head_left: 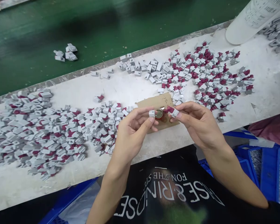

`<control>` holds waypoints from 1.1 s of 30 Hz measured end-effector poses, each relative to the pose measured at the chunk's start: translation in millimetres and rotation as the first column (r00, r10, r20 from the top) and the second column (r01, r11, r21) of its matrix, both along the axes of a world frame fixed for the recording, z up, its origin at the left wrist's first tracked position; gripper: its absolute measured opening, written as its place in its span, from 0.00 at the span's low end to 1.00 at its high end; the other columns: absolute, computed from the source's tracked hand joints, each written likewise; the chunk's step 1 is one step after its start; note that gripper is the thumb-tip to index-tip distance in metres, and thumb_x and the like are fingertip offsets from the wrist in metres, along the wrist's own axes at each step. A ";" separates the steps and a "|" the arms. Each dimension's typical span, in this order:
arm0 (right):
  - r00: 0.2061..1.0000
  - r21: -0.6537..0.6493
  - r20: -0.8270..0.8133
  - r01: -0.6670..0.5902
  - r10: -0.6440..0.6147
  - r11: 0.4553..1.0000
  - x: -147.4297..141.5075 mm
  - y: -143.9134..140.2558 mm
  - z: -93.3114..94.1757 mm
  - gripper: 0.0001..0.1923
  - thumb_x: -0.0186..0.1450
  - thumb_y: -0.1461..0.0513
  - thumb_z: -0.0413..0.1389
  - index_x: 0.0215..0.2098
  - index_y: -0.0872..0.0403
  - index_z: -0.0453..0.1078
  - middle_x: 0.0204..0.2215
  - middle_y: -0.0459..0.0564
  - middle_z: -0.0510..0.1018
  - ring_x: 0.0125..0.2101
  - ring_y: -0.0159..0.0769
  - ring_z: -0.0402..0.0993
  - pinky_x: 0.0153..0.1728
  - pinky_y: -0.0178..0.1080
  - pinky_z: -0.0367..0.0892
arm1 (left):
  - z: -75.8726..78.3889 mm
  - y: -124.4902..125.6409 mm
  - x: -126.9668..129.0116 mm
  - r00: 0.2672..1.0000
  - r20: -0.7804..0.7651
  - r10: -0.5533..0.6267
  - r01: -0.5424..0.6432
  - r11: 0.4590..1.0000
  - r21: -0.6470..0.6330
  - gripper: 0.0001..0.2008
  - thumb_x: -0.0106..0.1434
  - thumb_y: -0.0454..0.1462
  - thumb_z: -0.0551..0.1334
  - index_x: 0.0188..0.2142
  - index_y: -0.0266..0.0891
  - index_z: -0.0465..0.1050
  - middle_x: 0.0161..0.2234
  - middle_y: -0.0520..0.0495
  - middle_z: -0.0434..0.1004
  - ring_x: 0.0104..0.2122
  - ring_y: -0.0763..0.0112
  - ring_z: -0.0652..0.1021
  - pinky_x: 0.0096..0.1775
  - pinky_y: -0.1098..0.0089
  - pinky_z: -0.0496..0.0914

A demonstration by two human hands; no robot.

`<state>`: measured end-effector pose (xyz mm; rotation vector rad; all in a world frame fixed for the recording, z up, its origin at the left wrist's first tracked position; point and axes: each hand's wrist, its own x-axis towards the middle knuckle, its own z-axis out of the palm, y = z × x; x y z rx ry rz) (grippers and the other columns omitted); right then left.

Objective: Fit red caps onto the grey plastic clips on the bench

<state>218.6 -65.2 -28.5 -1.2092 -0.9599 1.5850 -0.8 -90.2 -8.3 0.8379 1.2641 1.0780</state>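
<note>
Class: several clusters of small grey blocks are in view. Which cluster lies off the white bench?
The little cluster on the green belt, upper left; every other heap sits on the white bench.

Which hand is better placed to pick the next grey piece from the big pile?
Probably the left hand: it pinches only a small grey piece and sits beside the big grey pile. The right hand holds a grey-and-red piece, farther from it.

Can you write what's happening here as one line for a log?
left hand: pinches small grey piece | right hand: pinches grey-and-maroon piece | under hands: cardboard square | white bench: heaps of pieces
</note>
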 end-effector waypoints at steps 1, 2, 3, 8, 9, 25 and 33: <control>1.000 0.013 0.018 0.007 -0.007 1.000 -0.3 -0.4 0.8 0.14 0.64 0.51 0.81 0.41 0.46 0.87 0.37 0.46 0.91 0.37 0.40 0.89 0.45 0.46 0.87 | 0.2 1.2 1.9 1.000 0.021 -0.007 0.006 1.000 0.003 0.09 0.71 0.38 0.77 0.50 0.41 0.88 0.34 0.48 0.88 0.33 0.65 0.88 0.38 0.64 0.87; 0.999 0.029 0.041 0.011 -0.013 1.000 -0.8 -0.8 1.9 0.14 0.65 0.51 0.80 0.41 0.46 0.87 0.38 0.47 0.91 0.38 0.41 0.89 0.45 0.47 0.87 | 0.1 2.3 3.9 0.999 0.038 -0.013 0.013 1.000 0.005 0.09 0.71 0.38 0.77 0.49 0.41 0.88 0.34 0.48 0.88 0.32 0.66 0.87 0.38 0.64 0.87; 0.998 0.045 0.065 0.012 -0.014 0.999 -1.4 -1.2 3.0 0.14 0.65 0.50 0.80 0.41 0.46 0.86 0.39 0.47 0.91 0.40 0.42 0.89 0.46 0.47 0.87 | -0.2 3.5 6.0 0.999 0.051 -0.019 0.019 1.000 0.006 0.08 0.71 0.38 0.77 0.49 0.41 0.88 0.35 0.48 0.89 0.32 0.66 0.87 0.38 0.64 0.87; 0.996 0.109 0.087 -0.025 0.015 0.994 -5.8 -2.6 7.0 0.11 0.69 0.51 0.78 0.42 0.45 0.85 0.42 0.48 0.92 0.44 0.45 0.91 0.48 0.48 0.87 | -3.0 7.6 14.4 0.995 0.097 -0.031 0.027 0.999 0.042 0.09 0.72 0.38 0.78 0.49 0.42 0.87 0.41 0.45 0.91 0.38 0.63 0.90 0.40 0.65 0.88; 0.996 0.119 0.093 -0.031 0.020 0.992 -6.3 -2.8 7.1 0.11 0.70 0.51 0.77 0.43 0.45 0.85 0.43 0.48 0.92 0.45 0.45 0.91 0.49 0.49 0.87 | -3.5 7.8 15.0 0.994 0.106 -0.036 0.032 0.999 0.041 0.09 0.72 0.37 0.78 0.49 0.41 0.86 0.42 0.45 0.91 0.39 0.63 0.90 0.41 0.65 0.88; 0.984 0.139 0.172 -0.060 0.035 0.988 -8.5 -1.2 14.9 0.07 0.70 0.54 0.77 0.41 0.46 0.88 0.42 0.50 0.92 0.44 0.44 0.92 0.49 0.47 0.90 | -5.4 8.2 15.1 0.991 0.126 -0.054 0.053 0.999 0.008 0.10 0.69 0.37 0.80 0.48 0.41 0.87 0.40 0.46 0.92 0.38 0.64 0.91 0.45 0.64 0.89; 0.984 0.160 0.147 -0.120 0.097 0.980 -7.1 0.5 16.3 0.07 0.69 0.53 0.77 0.41 0.45 0.90 0.41 0.50 0.92 0.43 0.45 0.91 0.45 0.48 0.91 | -6.5 6.6 9.9 0.991 0.096 -0.095 0.092 0.995 0.033 0.12 0.66 0.39 0.82 0.45 0.40 0.86 0.39 0.45 0.91 0.35 0.63 0.90 0.42 0.63 0.88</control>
